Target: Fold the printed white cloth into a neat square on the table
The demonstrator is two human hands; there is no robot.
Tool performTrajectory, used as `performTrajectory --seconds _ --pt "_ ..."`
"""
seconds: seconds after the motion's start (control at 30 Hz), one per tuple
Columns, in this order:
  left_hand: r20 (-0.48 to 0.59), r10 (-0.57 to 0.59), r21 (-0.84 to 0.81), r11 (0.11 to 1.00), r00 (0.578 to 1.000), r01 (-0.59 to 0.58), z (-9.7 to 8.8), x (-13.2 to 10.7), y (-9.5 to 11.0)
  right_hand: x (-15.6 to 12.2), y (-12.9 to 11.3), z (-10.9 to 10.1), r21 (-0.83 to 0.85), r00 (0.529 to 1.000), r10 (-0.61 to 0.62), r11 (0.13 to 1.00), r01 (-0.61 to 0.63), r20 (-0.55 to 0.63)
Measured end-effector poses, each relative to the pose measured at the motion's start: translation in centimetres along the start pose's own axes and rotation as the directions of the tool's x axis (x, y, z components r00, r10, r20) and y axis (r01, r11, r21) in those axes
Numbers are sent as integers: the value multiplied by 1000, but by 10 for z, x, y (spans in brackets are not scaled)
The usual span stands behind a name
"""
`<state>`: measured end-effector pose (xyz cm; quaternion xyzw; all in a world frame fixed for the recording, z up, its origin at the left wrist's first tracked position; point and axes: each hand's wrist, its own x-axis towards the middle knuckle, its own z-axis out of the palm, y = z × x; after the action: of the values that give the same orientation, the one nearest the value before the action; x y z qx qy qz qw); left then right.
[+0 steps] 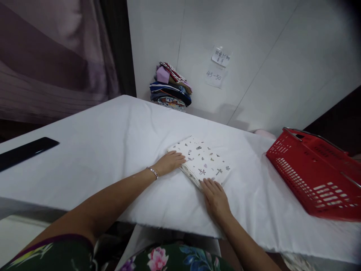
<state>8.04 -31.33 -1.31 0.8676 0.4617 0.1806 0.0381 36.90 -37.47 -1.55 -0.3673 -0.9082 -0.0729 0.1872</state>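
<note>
A folded white cloth (205,156) with small scattered prints lies flat in the middle of the table, its layers showing along the near left edge. My left hand (170,162), with a bracelet at the wrist, rests on the cloth's left corner, fingers stretched out. On the near corner lies my right hand (216,197), its fingers extended over the edge of the fabric. Both palms face down, and neither hand is wrapped around anything. Whether my thumbs reach under the cloth is hidden.
The table is covered by a white sheet (135,150). At the right stands a red plastic basket (304,169). A stack of folded fabrics (171,88) sits beyond the far edge by the wall. A dark flat object (31,150) lies at the left. Paper notes (217,67) hang on the wall.
</note>
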Motion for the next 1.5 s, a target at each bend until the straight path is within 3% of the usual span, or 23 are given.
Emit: performTrajectory --seconds 0.33,0.57,0.77,0.97,1.13,1.27,1.4,1.5 --pt "3 43 80 996 999 -43 2 -4 -6 -6 0 12 -32 1000 -29 999 29 -8" --pt "-34 -10 150 988 999 15 -5 -15 -14 -5 -3 10 -8 1000 -9 1000 9 -30" --pt "-11 27 78 997 1000 -26 -9 -11 9 -1 -10 4 -1 997 64 998 -64 -30" --pt "69 56 25 998 996 -58 0 -5 20 -4 -4 13 -6 999 34 999 -34 6" --pt "79 -9 -62 998 997 13 -8 -4 20 -3 -7 7 40 991 82 995 -87 110" --pt "54 -112 -155 981 992 119 -14 13 33 8 -9 -13 196 969 107 969 -153 224" --pt "-6 -66 -98 993 998 65 1 35 57 38 10 -30 319 956 140 922 -221 257" --pt "-11 -48 1 999 999 48 19 42 70 60 39 -24 217 933 287 918 -333 218"
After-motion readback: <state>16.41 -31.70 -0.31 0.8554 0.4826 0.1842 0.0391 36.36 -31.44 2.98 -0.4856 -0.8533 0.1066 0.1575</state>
